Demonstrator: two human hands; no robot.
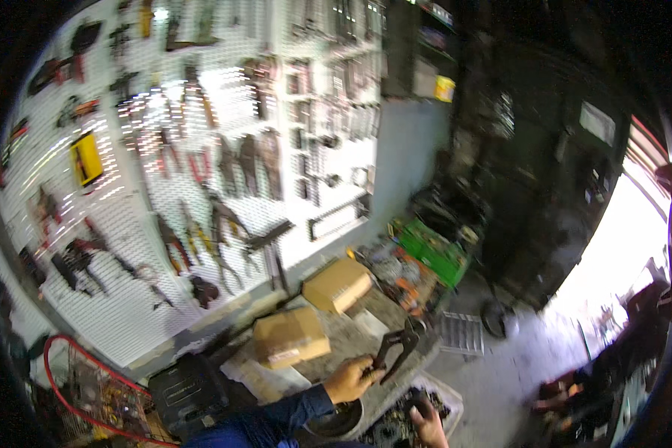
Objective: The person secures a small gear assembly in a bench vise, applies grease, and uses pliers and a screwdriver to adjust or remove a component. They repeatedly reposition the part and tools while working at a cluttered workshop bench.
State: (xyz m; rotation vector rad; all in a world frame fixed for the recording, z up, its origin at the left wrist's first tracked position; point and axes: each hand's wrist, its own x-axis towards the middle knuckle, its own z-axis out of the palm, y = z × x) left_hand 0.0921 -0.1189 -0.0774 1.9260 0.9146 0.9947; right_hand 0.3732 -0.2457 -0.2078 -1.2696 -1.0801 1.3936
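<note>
My left hand (349, 380) is closed around one handle of a dark pair of pliers (397, 348), held up over the workbench edge with the handles spread and the head pointing away. Lower right, my right hand (430, 428) is closed at a dark, rounded thing (421, 408) that blurs into what lies behind it. Under that hand is a pale tray (455, 409) of small dark metal parts. Beside my left wrist, a round dark pan (336, 424) sits partly hidden by the sleeve.
Two cardboard boxes (291, 337) stand on the workbench (341, 334), near a black case (187, 394). A pegboard (112, 313) hung with tools rises behind. Beyond the bench are a green crate (433, 252) and a metal grate (461, 333). Another person (612, 366) is at the right.
</note>
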